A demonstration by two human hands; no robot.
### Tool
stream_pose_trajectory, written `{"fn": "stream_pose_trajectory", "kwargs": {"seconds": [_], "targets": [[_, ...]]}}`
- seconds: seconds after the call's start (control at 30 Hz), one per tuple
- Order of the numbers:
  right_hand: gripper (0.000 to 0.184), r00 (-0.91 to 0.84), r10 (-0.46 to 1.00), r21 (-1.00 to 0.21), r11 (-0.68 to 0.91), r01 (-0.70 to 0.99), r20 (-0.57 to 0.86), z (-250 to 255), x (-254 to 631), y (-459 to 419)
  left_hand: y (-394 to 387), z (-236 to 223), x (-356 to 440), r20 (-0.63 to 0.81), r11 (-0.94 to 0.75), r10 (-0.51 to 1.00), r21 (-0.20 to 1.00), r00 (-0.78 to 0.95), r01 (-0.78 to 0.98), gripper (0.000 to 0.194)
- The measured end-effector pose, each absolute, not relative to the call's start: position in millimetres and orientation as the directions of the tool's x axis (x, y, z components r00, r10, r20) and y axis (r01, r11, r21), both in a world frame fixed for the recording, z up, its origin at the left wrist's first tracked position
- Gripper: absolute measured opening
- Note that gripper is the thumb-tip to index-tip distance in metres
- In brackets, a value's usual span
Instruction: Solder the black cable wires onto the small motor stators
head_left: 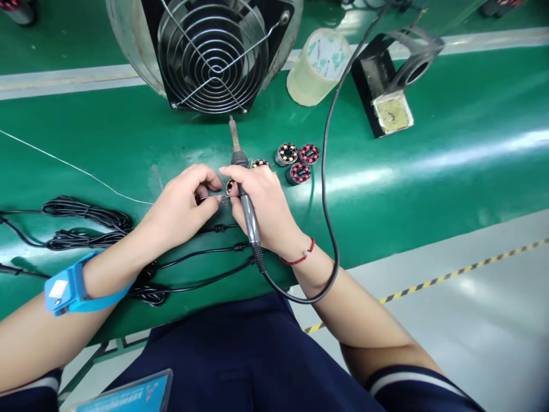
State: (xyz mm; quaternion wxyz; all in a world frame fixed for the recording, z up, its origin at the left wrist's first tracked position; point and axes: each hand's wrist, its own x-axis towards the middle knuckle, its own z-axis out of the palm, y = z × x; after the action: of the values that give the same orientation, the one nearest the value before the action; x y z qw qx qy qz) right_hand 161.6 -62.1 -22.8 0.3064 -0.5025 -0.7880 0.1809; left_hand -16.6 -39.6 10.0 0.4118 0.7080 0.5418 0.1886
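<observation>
Right hand [266,200]: grip pressed together around the soldering iron [246,200], tip pointing away toward the fan [214,54], fingertips also meeting the small round part [230,186].
Left hand [182,209]: grip pinching the same small round part from the other side, at the middle of the green counter [429,166]; a thin wire [72,167] runs off to the left from here.
Burn risk: the hot shaft sits just beside both sets of fingertips; a small slip could likely bring skin against it.
Cord snag: the iron's cord [326,189] loops off the counter edge and over the lap; a tug there may jerk the tip.
Cable tangle: black cables [86,220] lie under the left wrist and could drag.
Nearby parts: three wound coils [298,162] sit close to the right hand; a sweep of the wrist might knock them.
</observation>
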Motion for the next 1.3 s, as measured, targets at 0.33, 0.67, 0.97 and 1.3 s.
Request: {"fn": "stream_pose_trajectory", "kwargs": {"seconds": [0.33, 0.67, 0.97, 1.3], "targets": [[0.054, -0.336, 0.908, -0.589, 0.419, 0.691, 0.251, -30.8, 163.4, -64.5, -29.3, 15.8, -28.2, -0.389, 0.024, 0.827, 0.745, 0.405, 0.667, 0.018], [0.051, -0.353, 0.9, -0.567, 0.435, 0.699, 0.255, -26.6, 166.0, -70.0, -24.6, 12.2, -30.2, -0.485, 0.321, 0.834, 0.813, 0.262, 0.485, 0.02], [0.044, -0.376, 0.874, -0.575, 0.487, 0.658, 0.309, -32.1, 164.2, -64.6, -28.7, 15.2, -20.1, -0.489, 0.291, 0.842, 0.766, 0.226, 0.573, 0.022], [0.032, -0.266, 0.86, -0.645, 0.505, 0.574, 0.436, -32.6, 157.9, -65.2, -32.6, 9.8, -24.2, -0.42, 0.143, 0.808, 0.82, 0.413, 0.555, 0.026]]}}
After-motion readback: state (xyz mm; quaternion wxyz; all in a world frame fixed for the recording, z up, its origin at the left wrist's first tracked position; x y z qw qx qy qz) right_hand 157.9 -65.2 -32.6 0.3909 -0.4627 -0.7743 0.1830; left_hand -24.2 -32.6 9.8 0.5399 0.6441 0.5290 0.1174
